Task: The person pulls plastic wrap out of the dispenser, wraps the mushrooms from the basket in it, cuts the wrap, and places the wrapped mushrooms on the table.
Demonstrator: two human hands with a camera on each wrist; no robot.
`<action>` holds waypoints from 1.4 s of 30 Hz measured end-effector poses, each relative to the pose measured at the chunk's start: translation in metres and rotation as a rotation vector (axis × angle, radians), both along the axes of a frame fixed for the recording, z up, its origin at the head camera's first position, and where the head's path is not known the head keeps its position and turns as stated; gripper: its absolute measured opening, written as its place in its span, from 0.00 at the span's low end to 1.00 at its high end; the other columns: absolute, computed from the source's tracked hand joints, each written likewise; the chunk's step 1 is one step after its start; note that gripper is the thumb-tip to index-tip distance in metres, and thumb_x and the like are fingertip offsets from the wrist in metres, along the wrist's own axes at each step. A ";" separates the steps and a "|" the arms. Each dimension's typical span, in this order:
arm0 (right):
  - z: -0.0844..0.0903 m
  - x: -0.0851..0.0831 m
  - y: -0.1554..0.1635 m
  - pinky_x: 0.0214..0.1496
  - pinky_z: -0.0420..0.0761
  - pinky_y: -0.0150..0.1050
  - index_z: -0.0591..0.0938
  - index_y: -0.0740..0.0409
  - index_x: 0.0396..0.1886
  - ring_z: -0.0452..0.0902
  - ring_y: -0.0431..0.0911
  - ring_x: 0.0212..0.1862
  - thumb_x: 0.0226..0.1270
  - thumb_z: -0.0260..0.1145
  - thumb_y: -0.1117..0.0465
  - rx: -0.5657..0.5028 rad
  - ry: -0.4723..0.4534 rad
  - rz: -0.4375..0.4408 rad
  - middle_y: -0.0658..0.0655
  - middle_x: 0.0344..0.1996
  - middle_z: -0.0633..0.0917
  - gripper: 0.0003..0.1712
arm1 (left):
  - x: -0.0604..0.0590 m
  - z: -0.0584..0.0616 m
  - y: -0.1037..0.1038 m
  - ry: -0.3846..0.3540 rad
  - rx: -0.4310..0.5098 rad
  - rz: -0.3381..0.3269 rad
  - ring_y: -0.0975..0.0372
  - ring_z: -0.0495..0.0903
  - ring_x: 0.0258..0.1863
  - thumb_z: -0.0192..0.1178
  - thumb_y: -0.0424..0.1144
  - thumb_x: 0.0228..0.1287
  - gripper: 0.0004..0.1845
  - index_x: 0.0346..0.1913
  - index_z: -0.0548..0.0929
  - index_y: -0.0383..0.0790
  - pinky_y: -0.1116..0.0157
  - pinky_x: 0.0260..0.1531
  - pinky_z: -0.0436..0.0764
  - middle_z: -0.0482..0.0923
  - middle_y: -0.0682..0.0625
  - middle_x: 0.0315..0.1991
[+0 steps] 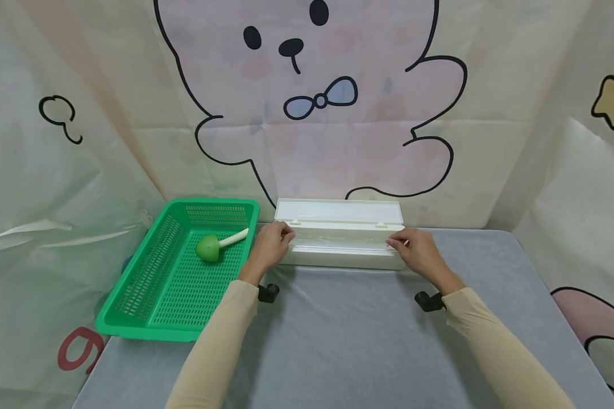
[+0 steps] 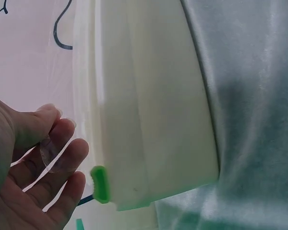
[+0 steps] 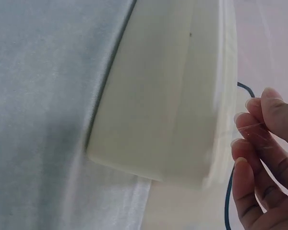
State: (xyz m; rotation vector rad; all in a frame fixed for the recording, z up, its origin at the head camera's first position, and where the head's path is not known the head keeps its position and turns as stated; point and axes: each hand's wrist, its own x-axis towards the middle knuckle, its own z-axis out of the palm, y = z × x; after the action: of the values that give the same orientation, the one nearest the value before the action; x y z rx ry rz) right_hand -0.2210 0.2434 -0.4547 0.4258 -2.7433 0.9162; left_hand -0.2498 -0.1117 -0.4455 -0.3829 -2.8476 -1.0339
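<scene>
A long cream cling film dispenser (image 1: pixel 343 259) lies at the back of the table, its white lid (image 1: pixel 337 211) tipped up. My left hand (image 1: pixel 271 247) is at its left end, thumb and fingers pinching a corner of clear cling film (image 2: pixel 49 151). At the right end, my right hand (image 1: pixel 420 253) pinches the film's other corner between thumb and fingertips. The film stretches between both hands over the dispenser. In the left wrist view a small green piece (image 2: pixel 101 184) sits on the dispenser's end, just below the fingertips.
Left of the dispenser stands a green plastic basket (image 1: pixel 143 332). Inside it lies a green dome-headed thing with a white stick handle (image 1: pixel 233 237). A grey cloth (image 1: pixel 348 341) covers the table, and a printed curtain (image 1: pixel 317 153) hangs right behind.
</scene>
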 end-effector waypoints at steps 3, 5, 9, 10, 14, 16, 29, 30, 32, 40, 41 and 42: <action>0.004 0.000 0.000 0.36 0.83 0.50 0.90 0.64 0.39 0.83 0.54 0.34 0.71 0.69 0.65 0.000 0.015 0.004 0.61 0.36 0.88 0.07 | 0.000 0.003 0.000 0.013 0.005 -0.011 0.55 0.81 0.39 0.60 0.36 0.75 0.08 0.45 0.86 0.36 0.56 0.41 0.81 0.85 0.45 0.41; 0.006 0.000 0.000 0.35 0.82 0.49 0.90 0.64 0.39 0.83 0.53 0.34 0.71 0.69 0.65 0.000 0.035 0.004 0.61 0.35 0.88 0.07 | 0.000 0.006 0.000 0.031 0.005 -0.022 0.54 0.82 0.39 0.60 0.36 0.75 0.08 0.45 0.86 0.36 0.56 0.41 0.81 0.85 0.45 0.41; 0.010 -0.001 0.000 0.35 0.82 0.48 0.90 0.64 0.38 0.82 0.52 0.33 0.70 0.70 0.65 -0.005 0.083 0.012 0.59 0.33 0.88 0.06 | 0.001 0.011 0.000 0.063 0.020 -0.037 0.53 0.83 0.41 0.60 0.36 0.75 0.08 0.45 0.87 0.36 0.56 0.43 0.81 0.86 0.45 0.41; 0.011 -0.001 0.000 0.35 0.82 0.48 0.90 0.64 0.37 0.82 0.52 0.33 0.69 0.70 0.65 -0.007 0.092 0.012 0.59 0.33 0.88 0.06 | 0.001 0.013 0.000 0.073 0.026 -0.040 0.53 0.83 0.42 0.60 0.36 0.75 0.08 0.45 0.87 0.36 0.55 0.43 0.81 0.86 0.44 0.41; 0.015 -0.001 -0.001 0.36 0.82 0.49 0.90 0.64 0.37 0.82 0.52 0.33 0.69 0.71 0.65 -0.019 0.099 0.012 0.60 0.34 0.88 0.06 | 0.002 0.016 0.000 0.080 0.051 -0.032 0.53 0.83 0.41 0.60 0.36 0.75 0.08 0.46 0.87 0.35 0.55 0.43 0.81 0.86 0.44 0.40; 0.017 -0.001 -0.001 0.37 0.82 0.50 0.90 0.64 0.38 0.82 0.53 0.34 0.69 0.70 0.65 -0.024 0.094 0.011 0.60 0.34 0.88 0.06 | 0.003 0.017 0.000 0.076 0.059 -0.024 0.53 0.82 0.40 0.60 0.36 0.75 0.08 0.46 0.87 0.35 0.56 0.42 0.81 0.86 0.44 0.40; 0.024 0.001 -0.003 0.36 0.81 0.48 0.90 0.65 0.38 0.81 0.51 0.32 0.68 0.71 0.65 -0.033 0.133 -0.006 0.58 0.31 0.87 0.06 | 0.004 0.021 -0.001 0.086 0.114 -0.019 0.53 0.80 0.37 0.59 0.33 0.75 0.08 0.45 0.85 0.32 0.55 0.40 0.81 0.84 0.42 0.37; 0.025 0.001 -0.003 0.36 0.81 0.48 0.90 0.65 0.38 0.81 0.51 0.32 0.69 0.71 0.65 -0.036 0.134 -0.005 0.58 0.31 0.87 0.06 | 0.004 0.022 -0.001 0.086 0.117 -0.020 0.53 0.80 0.37 0.59 0.33 0.75 0.08 0.45 0.85 0.32 0.55 0.40 0.80 0.84 0.42 0.37; 0.027 0.001 -0.003 0.36 0.81 0.48 0.90 0.65 0.37 0.81 0.51 0.32 0.68 0.71 0.65 -0.040 0.143 -0.003 0.58 0.31 0.87 0.06 | 0.004 0.023 -0.001 0.086 0.125 -0.025 0.53 0.80 0.37 0.59 0.33 0.75 0.08 0.45 0.85 0.32 0.55 0.40 0.80 0.84 0.42 0.37; 0.033 0.002 -0.003 0.35 0.81 0.42 0.90 0.64 0.36 0.81 0.51 0.32 0.67 0.72 0.66 -0.070 0.169 -0.009 0.58 0.31 0.87 0.05 | 0.006 0.031 -0.002 0.103 0.127 -0.037 0.52 0.81 0.39 0.57 0.35 0.77 0.09 0.46 0.85 0.32 0.55 0.42 0.81 0.84 0.42 0.39; 0.034 0.002 -0.003 0.35 0.81 0.42 0.90 0.65 0.36 0.81 0.51 0.32 0.67 0.72 0.66 -0.072 0.174 -0.006 0.58 0.31 0.88 0.05 | 0.006 0.032 -0.002 0.102 0.129 -0.036 0.52 0.81 0.40 0.57 0.35 0.77 0.09 0.46 0.85 0.32 0.54 0.43 0.81 0.84 0.42 0.39; 0.035 0.002 -0.003 0.35 0.81 0.41 0.90 0.65 0.35 0.82 0.51 0.32 0.67 0.72 0.66 -0.075 0.178 -0.004 0.58 0.31 0.88 0.05 | 0.007 0.033 -0.002 0.103 0.131 -0.036 0.52 0.81 0.40 0.58 0.35 0.77 0.09 0.46 0.85 0.32 0.54 0.43 0.81 0.84 0.42 0.39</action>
State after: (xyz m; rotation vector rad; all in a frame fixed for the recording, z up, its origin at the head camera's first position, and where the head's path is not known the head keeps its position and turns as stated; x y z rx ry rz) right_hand -0.2194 0.2403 -0.4198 0.4644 -2.5398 0.9298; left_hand -0.2432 -0.1135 -0.4127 -0.4628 -2.6746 -1.1640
